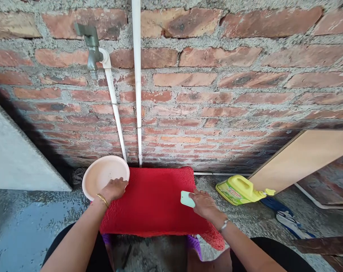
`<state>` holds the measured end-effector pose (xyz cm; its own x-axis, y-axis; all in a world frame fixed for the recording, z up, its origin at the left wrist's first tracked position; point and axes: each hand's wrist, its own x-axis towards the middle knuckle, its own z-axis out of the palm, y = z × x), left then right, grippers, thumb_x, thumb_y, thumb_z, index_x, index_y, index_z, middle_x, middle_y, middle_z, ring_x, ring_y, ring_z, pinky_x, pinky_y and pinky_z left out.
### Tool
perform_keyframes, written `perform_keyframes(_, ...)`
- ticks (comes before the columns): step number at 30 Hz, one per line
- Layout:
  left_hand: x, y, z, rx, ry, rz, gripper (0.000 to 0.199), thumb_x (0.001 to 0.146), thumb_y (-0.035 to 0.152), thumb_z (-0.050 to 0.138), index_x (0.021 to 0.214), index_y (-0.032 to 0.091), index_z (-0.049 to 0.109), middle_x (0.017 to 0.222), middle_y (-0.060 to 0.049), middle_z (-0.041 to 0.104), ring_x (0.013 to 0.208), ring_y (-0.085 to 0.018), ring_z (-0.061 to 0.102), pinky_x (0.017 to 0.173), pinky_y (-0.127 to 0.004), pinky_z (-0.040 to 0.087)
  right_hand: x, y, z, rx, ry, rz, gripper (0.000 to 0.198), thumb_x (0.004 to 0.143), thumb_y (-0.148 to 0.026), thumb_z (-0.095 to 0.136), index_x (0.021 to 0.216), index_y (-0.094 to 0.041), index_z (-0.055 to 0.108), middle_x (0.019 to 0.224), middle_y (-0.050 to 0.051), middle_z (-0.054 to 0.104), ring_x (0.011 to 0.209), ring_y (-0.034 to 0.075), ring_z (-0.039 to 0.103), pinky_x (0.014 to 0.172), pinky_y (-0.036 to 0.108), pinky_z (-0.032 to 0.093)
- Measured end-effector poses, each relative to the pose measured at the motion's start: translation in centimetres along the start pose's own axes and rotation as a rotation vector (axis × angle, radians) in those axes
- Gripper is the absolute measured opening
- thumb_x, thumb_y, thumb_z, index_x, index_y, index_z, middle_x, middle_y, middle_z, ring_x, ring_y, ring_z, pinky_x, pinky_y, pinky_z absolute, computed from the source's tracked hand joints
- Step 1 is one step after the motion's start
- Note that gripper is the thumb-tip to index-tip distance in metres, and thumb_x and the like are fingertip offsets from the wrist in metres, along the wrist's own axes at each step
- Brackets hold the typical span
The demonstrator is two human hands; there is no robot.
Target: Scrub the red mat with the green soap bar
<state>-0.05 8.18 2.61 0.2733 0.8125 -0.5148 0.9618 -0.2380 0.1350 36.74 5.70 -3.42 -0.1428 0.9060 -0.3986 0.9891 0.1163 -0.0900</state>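
Note:
A pale pink basin (102,173) stands tilted at the left end of a red mat (157,200) with a shaggy edge. My left hand (115,189) is closed on the basin's right rim. A little water and some dark specks seem to lie in the bowl. Over the mat's right side, my right hand (203,203) grips a pale green scrub brush (187,199) with a small hole at its end; its underside is hidden. The mat's front right corner hangs down near my purple slipper (194,246).
A yellow detergent jug (239,190) lies on the rough floor at the right, by a leaning tan board (307,155). A tap (93,53) and white pipes (137,83) run along the brick wall. A grey slab (21,151) leans at the left above wet floor (38,226).

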Motion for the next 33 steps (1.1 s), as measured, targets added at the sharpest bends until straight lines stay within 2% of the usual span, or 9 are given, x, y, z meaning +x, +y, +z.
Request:
perform_keyframes(3,-0.2,5.2,1.4,-0.064,0.071,0.110,0.049,0.090,0.024,0.055,0.138,0.020,0.053,0.141,-0.017,0.053,0.128,-0.033,0.053,0.107,-0.048,0.041,-2.4,1.0,-1.8,-0.030,-0.032,-0.060,0.046,0.060,-0.007,0.061,0.103,-0.021,0.070,0.110,0.010,0.067,0.104,0.029,0.062,0.093,0.039,0.043)
perform_keyframes(7,-0.1,12.3,4.2,-0.182,0.080,0.394,0.090,0.078,0.045,0.073,0.154,0.027,0.028,0.160,-0.014,0.030,0.145,-0.035,0.030,0.117,-0.050,0.031,-4.6,-0.8,-3.5,0.092,-0.088,-0.278,0.042,0.057,-0.014,0.064,0.098,-0.024,0.066,0.102,0.003,0.063,0.092,0.022,0.060,0.083,0.032,0.044)
perform_keyframes(9,0.0,14.7,5.5,-0.235,0.104,0.508,0.089,0.080,0.045,0.070,0.154,0.025,0.026,0.158,-0.016,0.033,0.143,-0.036,0.033,0.116,-0.054,0.030,-5.2,-1.5,-4.1,0.163,-0.115,-0.356,0.036,0.058,-0.017,0.064,0.093,-0.024,0.063,0.097,0.001,0.062,0.088,0.019,0.059,0.078,0.029,0.043)
perform_keyframes(13,-0.3,17.4,7.0,-0.300,0.168,0.497,0.069,0.087,0.047,0.060,0.148,0.024,0.036,0.138,-0.014,0.052,0.128,-0.031,0.049,0.112,-0.048,0.037,-5.1,-1.1,-4.6,0.261,-0.182,-0.425,0.028,0.057,-0.019,0.066,0.084,-0.023,0.057,0.090,-0.002,0.060,0.085,0.018,0.057,0.074,0.027,0.040)
perform_keyframes(19,-0.2,18.1,8.5,-0.331,0.101,0.404,0.075,0.083,0.061,0.059,0.147,0.029,0.036,0.130,-0.013,0.050,0.122,-0.034,0.052,0.105,-0.049,0.043,-2.9,0.1,-3.1,0.282,-0.258,-0.536,0.027,0.057,-0.023,0.072,0.080,-0.022,0.058,0.094,-0.002,0.061,0.091,0.019,0.058,0.077,0.027,0.041)
perform_keyframes(23,1.6,16.3,10.4,-0.350,0.157,0.203,0.064,0.087,0.052,0.057,0.146,0.034,0.040,0.131,-0.011,0.050,0.118,-0.030,0.053,0.104,-0.046,0.043,-1.4,0.0,-2.3,0.347,-0.156,-0.607,0.030,0.072,-0.032,0.068,0.101,-0.024,0.065,0.119,0.005,0.062,0.108,0.022,0.058,0.092,0.032,0.045)
perform_keyframes(26,3.7,13.9,11.5,-0.394,0.239,-0.174,0.057,0.093,0.041,0.050,0.148,0.029,0.041,0.130,-0.013,0.053,0.117,-0.027,0.055,0.104,-0.040,0.043,-0.8,0.4,-2.1,0.261,-0.052,-0.561,0.038,0.084,-0.034,0.059,0.120,-0.024,0.064,0.127,0.011,0.062,0.118,0.027,0.057,0.101,0.040,0.044)
perform_keyframes(30,6.4,10.7,12.0,-0.419,0.296,-0.705,0.053,0.100,0.033,0.034,0.151,0.019,0.037,0.121,-0.017,0.059,0.106,-0.025,0.063,0.096,-0.036,0.047,-0.8,0.9,-1.9,0.156,-0.131,-0.522,0.035,0.086,-0.026,0.054,0.118,-0.022,0.067,0.125,0.014,0.066,0.122,0.031,0.058,0.103,0.045,0.045)
perform_keyframes(33,8.3,9.4,12.1,-0.378,0.339,-0.910,0.053,0.100,0.037,0.033,0.150,0.020,0.039,0.120,-0.018,0.060,0.104,-0.028,0.064,0.088,-0.038,0.051,-0.9,1.1,-1.3,0.132,-0.236,-0.537,0.041,0.084,-0.025,0.056,0.123,-0.023,0.065,0.132,0.014,0.064,0.129,0.030,0.054,0.107,0.043,0.043)
